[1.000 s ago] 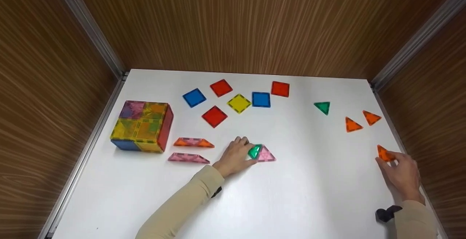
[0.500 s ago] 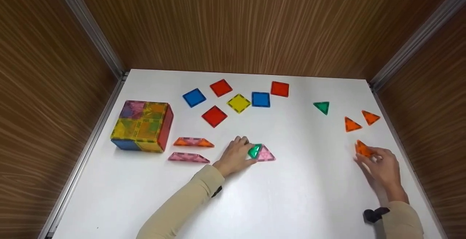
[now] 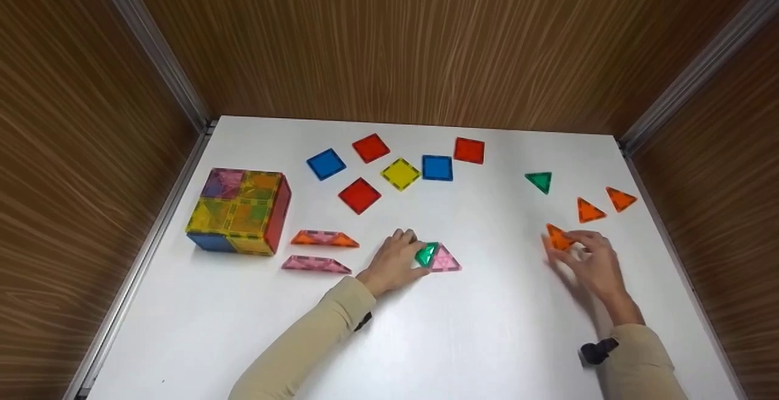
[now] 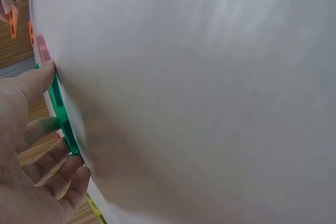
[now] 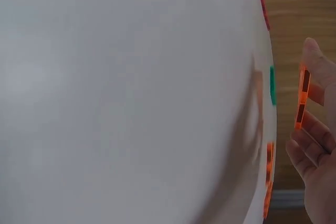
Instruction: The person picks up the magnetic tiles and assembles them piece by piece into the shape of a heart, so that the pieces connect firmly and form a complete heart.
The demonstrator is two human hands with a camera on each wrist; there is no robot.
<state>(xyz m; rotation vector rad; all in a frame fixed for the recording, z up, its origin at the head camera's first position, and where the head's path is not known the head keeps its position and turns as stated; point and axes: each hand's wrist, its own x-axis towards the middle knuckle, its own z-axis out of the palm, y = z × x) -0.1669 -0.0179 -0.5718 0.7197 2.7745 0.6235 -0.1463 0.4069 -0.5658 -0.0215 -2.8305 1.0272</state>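
Note:
My left hand [image 3: 395,260] grips a green triangular magnetic tile [image 4: 62,114] at mid-table, thumb at one end and fingertips at the other. A pink triangular tile [image 3: 445,259] lies flat against the green tile's right side. Over the right part of the table, my right hand [image 3: 593,263] pinches an orange triangular tile [image 5: 302,98] between thumb and fingers. That tile is off the table, its shadow falling below it. Two more orange triangles, one nearer [image 3: 589,210] and one farther right [image 3: 621,199], lie beyond the right hand, with a loose green triangle [image 3: 540,182] to their left.
A block built of coloured tiles [image 3: 238,211] stands at the left. Beside it are an orange-and-pink folded piece [image 3: 324,238] and a pink one [image 3: 316,263]. Several square tiles, including a yellow one [image 3: 400,173], lie toward the back. Wood-grain walls [image 3: 414,41] enclose the white table [image 3: 487,339].
My right hand has carried the orange triangular tile leftward from near the table's right edge, and slightly away from me. The left hand stays in place on the green tile.

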